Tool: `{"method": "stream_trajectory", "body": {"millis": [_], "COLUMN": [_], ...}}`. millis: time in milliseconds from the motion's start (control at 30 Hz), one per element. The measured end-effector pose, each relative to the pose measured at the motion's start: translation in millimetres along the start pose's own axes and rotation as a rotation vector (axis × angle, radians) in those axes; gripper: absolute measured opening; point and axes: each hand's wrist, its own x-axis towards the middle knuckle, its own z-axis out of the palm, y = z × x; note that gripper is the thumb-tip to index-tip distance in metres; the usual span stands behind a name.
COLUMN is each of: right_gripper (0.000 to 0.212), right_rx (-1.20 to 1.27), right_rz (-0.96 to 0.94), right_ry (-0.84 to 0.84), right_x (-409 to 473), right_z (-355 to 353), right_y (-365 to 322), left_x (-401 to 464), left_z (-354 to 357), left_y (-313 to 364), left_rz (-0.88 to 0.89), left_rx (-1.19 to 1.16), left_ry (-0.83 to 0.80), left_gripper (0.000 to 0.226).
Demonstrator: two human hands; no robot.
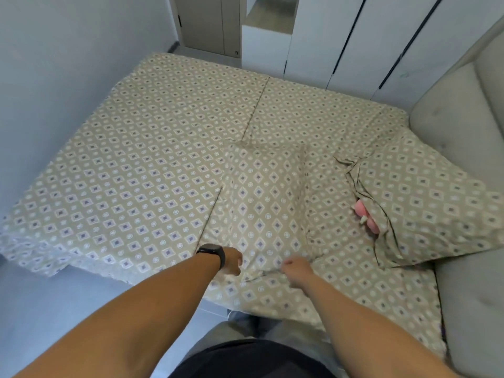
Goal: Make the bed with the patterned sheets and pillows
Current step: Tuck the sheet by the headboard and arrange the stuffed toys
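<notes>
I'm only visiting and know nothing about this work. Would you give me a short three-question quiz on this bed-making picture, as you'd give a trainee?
1. True or false: both hands grip the near edge of the middle pillow.
2. Which pillow shows a pink inner at its open end? A: the middle pillow. B: the right pillow by the headboard.
3. Which wrist wears the black watch?

Key:
1. True: the left hand and right hand both pinch its near edge.
2. B.
3. The left.
</notes>
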Motion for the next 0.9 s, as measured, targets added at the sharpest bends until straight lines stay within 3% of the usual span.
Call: {"method": "stream_trajectory", "body": {"millis": [133,267,333,467,700,800,900], "right_gripper": [0.028,0.013,0.009,0.025,0.028,0.037,0.029], "right_rx": [-0.174,-0.357,-0.441,-0.544,-0.859,-0.922,-0.923], "right_rz": [-0.176,-0.227,-0.247,-0.291,-0.365,-0.391,-0.477], "right_ry": [-0.193,-0.26,-0.221,-0.088,0.119,0.205,0.227], "right_x": [-7.7,10.9,22.5,65.3,179.4,209.9,209.9], "right_z": [56.0,97.9,115.3,179.4,287.4,317.8,320.6], "right_y": [-4.6,7.0,16.1,45.2,94.6,111.3,116.7], "left_x": [-15.4,-18.4,-10.3,50.2,213.4,253.7,253.0], "left_z": [55.3,117.8,139.3,179.1,228.0,242.6,248.2], "left_y": [-37.3,-68.4,-81.0,-119.1,-194.2,-220.5,-239.8], "left_rz": [-0.06,-0.144,-0.134,-0.125,-0.101,0.029,0.19], "left_rx": [-0.053,-0.054,-0.005,0.071,0.211,0.257,0.243], "left_ry": [0.063,0.109,0.141,0.197,0.346,0.453,0.518], "left_gripper": [0.042,0.036,0.031,0.027,0.046,0.044,0.036]}}
